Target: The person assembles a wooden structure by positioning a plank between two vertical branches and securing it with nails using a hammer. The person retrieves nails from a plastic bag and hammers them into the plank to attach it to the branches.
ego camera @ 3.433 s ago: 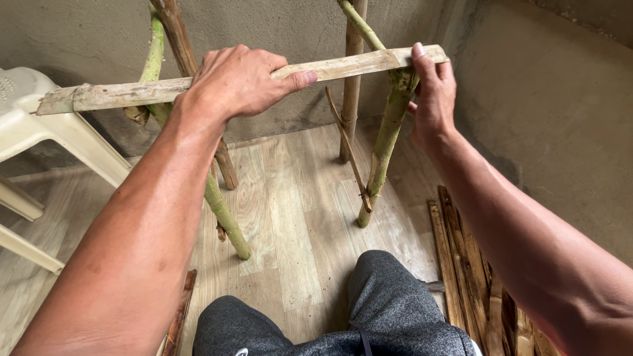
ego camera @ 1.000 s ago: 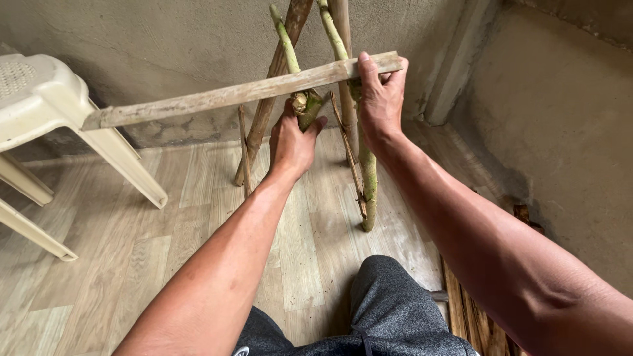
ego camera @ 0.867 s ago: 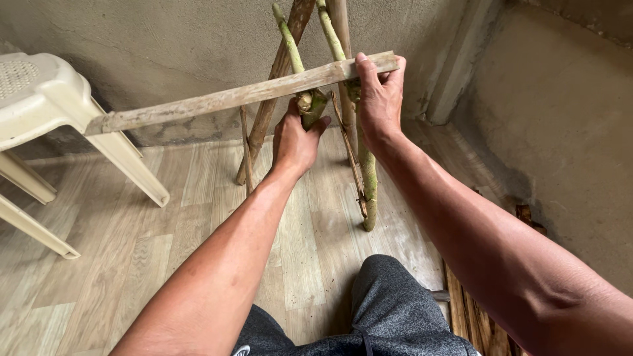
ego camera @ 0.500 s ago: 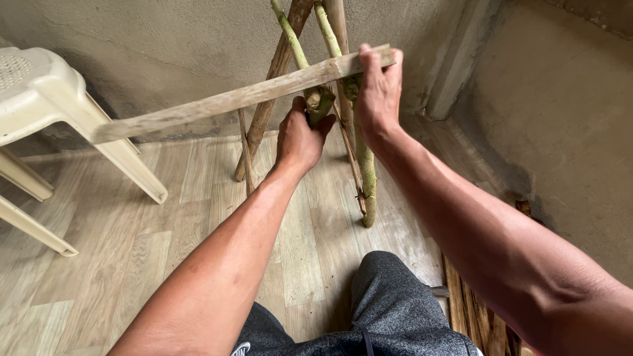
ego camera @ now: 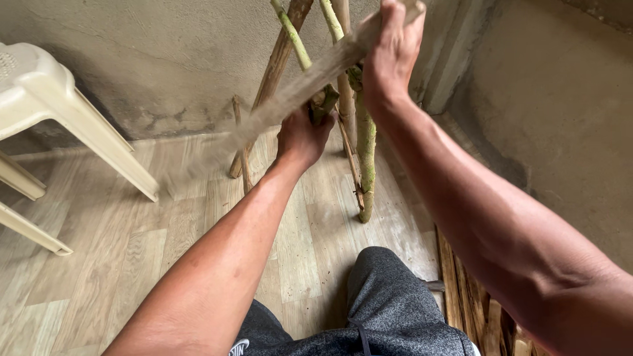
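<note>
Both arms reach forward, elbows slightly bent. The left hand (ego camera: 303, 135) is curled in a grip, lower. The right hand (ego camera: 390, 56) is raised higher, fingers closed in a grasp.

The floor (ego camera: 132, 250) is pale wood-look planking that runs from the near edge to the grey wall at its far edge. At the left edge the cream plastic legs of a chair (ego camera: 125, 168) stand on it. Near the far edge, about the middle, several poles (ego camera: 364, 158) rest their feet on the planks: brown ones leaning toward the wall, and a green, mossy one planted closest to the near side. Small dark crumbs speck the boards around them. Along the right edge, by the near corner, a bundle of dark brown slats (ego camera: 465, 296) lies flat on the floor.
</note>
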